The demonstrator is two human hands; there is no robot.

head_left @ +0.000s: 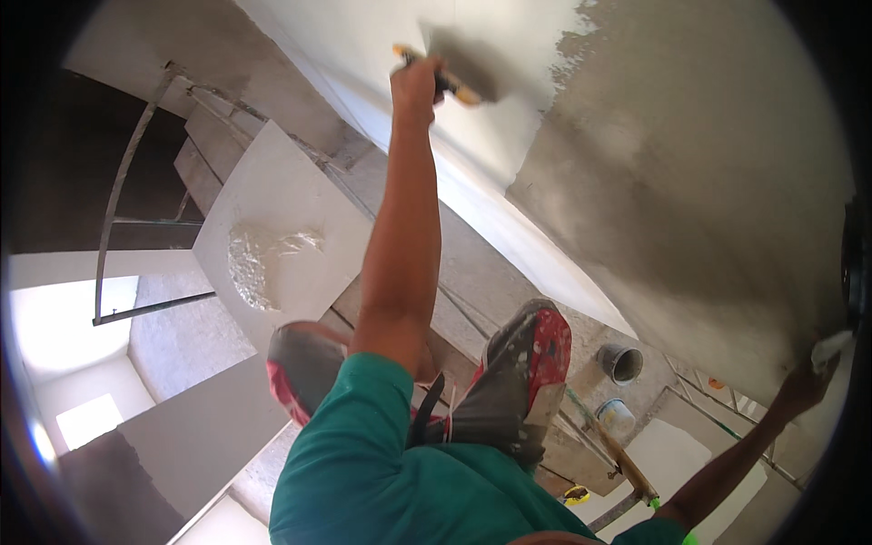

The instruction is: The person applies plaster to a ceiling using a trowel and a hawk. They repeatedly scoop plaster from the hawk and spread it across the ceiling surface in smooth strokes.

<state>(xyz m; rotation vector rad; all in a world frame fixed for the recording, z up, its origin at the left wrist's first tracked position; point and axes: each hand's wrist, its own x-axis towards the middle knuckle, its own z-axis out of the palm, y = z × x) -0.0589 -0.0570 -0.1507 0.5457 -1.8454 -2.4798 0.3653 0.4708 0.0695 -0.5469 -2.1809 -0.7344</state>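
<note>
Left hand (415,89): arm extended up the wall (681,136), grip clamped on the handle of a wide scraper (464,94), yellow at its ends. Scraper lies at the white part of the wall, left of the ragged edge where the grey part begins; blade blurred, full contact not confirmed.

Right hand (805,386): far right, grip appears closed round a pale object (830,346); kind not identifiable at the dark rim of the view.

Surroundings: dark bucket (621,363) and pale blue bucket (616,416) well below, near the wall's foot; white board (272,182) to the left bearing crumpled clear plastic (254,268); metal frame (154,308) beyond it.

Risks (judgement): uneven pressure or a tilted blade could score the white surface or leave ridges. Overrunning the ragged edge could drag one surface onto the other. With both arms spread wide, leaning too far could cost balance. A loosened grip could drop the scraper; the loose plastic could slip underfoot if stepped on.
</note>
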